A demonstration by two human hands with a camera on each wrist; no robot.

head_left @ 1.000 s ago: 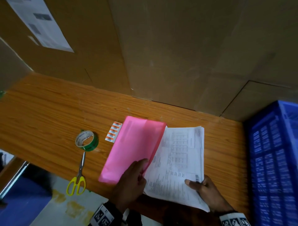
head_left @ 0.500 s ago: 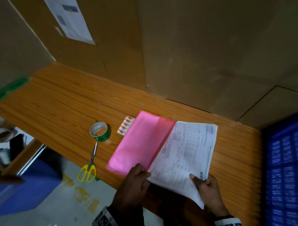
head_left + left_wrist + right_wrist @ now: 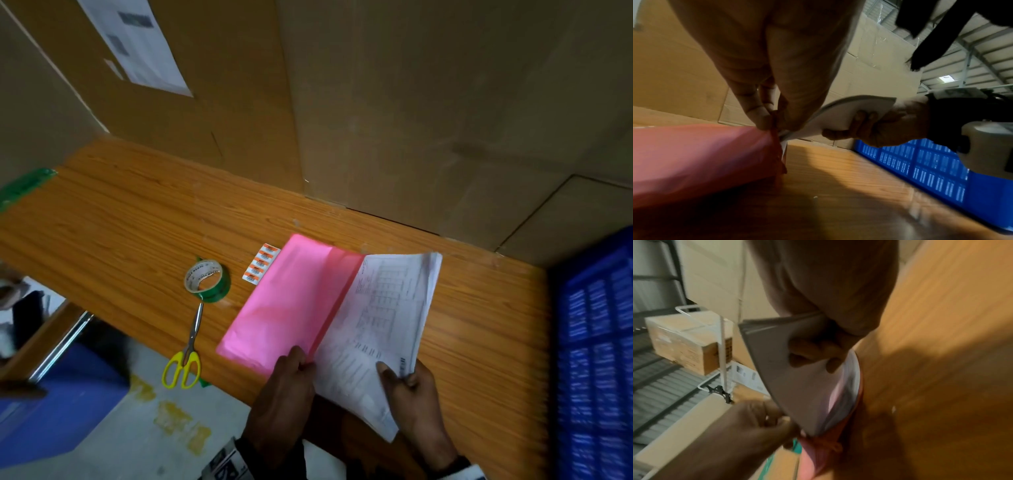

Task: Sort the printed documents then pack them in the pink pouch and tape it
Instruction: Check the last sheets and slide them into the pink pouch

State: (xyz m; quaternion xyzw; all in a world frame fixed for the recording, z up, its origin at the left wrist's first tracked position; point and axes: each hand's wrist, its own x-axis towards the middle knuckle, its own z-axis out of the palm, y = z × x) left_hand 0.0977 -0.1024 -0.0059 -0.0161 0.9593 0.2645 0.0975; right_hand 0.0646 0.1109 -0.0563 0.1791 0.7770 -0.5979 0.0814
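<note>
The left hand (image 3: 284,394) pinches the pink pouch's (image 3: 287,301) open edge; the right hand (image 3: 416,394) grips the printed documents (image 3: 383,315), partly inserted, above the tabletop (image 3: 137,219).

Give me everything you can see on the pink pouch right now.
The pink pouch is a flat, thin, slightly glossy plastic sleeve lying on the wooden table, long axis running away from the person. Its darker pink mouth edge faces right, where the stack of printed documents is partly slid in. The left hand pinches the near corner of that edge; the right hand holds the papers. A strip of orange labels lies by its far left corner.
</note>
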